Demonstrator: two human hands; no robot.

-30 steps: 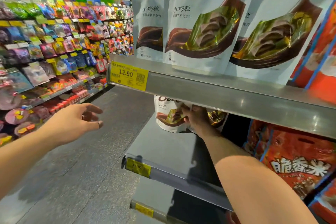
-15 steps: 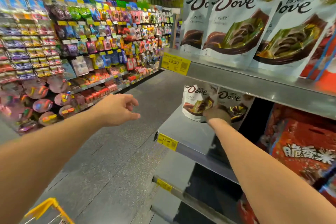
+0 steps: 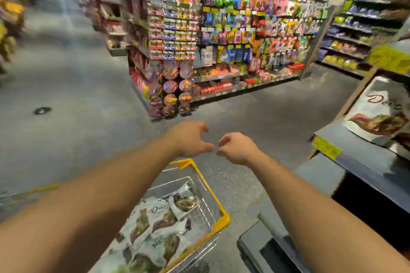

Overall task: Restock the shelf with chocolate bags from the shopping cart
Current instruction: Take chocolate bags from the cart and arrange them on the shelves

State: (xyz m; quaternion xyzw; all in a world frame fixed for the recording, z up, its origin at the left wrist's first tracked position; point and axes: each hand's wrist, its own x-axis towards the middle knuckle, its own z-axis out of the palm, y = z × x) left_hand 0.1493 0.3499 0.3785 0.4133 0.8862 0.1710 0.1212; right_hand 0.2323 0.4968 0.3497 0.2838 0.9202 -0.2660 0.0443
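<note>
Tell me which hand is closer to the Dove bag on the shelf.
Right. The right hand is left of the Dove bag; the left hand is farther left, above the shopping cart.

Below the left hand (image 3: 188,139), the shopping cart (image 3: 218,213) has a yellow rim, its chocolate bags (image 3: 155,228) white with brown swirls; right of the right hand (image 3: 237,147), a white shelved bag (image 3: 377,111) bears brown script; the price tag (image 3: 326,147) there is yellow.
</note>
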